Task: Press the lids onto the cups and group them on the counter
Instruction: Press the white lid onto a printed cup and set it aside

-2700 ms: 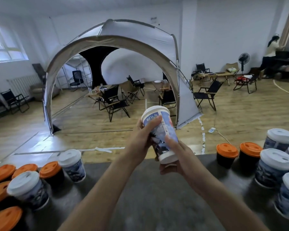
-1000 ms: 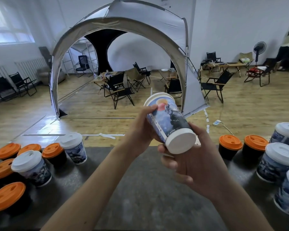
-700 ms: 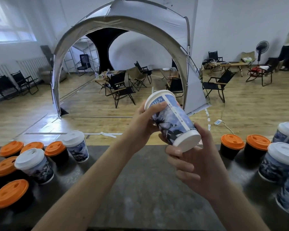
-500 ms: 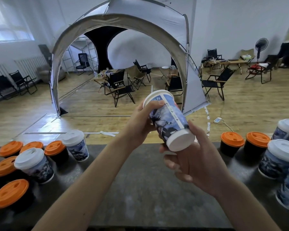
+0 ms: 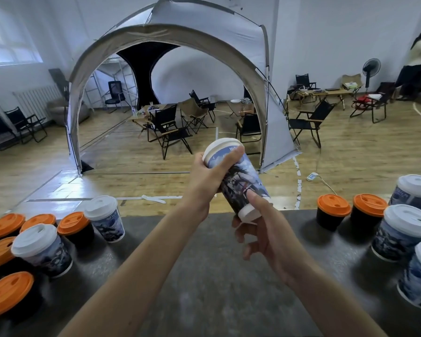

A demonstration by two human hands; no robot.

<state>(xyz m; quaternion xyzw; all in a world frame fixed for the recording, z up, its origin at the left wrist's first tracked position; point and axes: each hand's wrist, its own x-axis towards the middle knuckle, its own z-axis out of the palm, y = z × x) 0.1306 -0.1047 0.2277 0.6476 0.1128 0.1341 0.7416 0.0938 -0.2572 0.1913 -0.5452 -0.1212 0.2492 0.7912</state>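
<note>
Head camera looks past a dark bench (image 5: 204, 288) to a grey dome tent (image 5: 204, 27) on the wooden floor. A left cluster of lidded cups (image 5: 41, 249) and a right cluster of lidded cups (image 5: 404, 229) stand at the bench ends. Above the middle, a printed cup (image 5: 241, 178) tilts, its white lid (image 5: 219, 145) on. The left hand (image 5: 204, 176) has its grip wrapped round the upper part, and the right hand (image 5: 265, 237) pinches the base.

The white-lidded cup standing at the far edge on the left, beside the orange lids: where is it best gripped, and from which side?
Probably round the printed wall of the white-lidded cup, just under the lid, coming from its right. It stands upright and widens upward; an orange-lidded cup crowds its left, nothing its right.
</note>
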